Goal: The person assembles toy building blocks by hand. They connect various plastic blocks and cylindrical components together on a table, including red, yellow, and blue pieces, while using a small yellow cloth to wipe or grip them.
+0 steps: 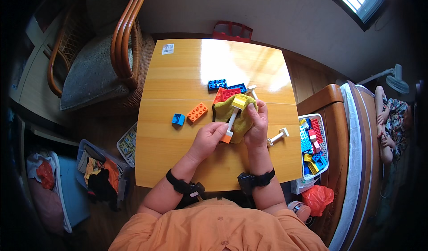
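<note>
Over the table's middle, my left hand (205, 140) pinches the lower end of a white toy-block pillar (232, 118), beside an orange piece (227, 138). A yellow brick (239, 101) sits at the pillar's upper end. My right hand (256, 128) is closed on an olive-yellow cloth (242, 125), its thumb near the yellow brick; the cloth lies behind the pillar. Just beyond are blue bricks (217, 84) and a red brick (230, 93). Farther left lie an orange brick (197, 112) and a small blue brick (178, 120). Another white pillar (278, 137) rests right of my right hand.
The wooden table (165, 157) has a white bin (325, 153) of mixed bricks at its right. Left are a wicker chair (96, 81) and a tub of clothes (100, 173). A red plastic bag (318, 199) is at lower right. Another person's hand (387, 141) shows far right.
</note>
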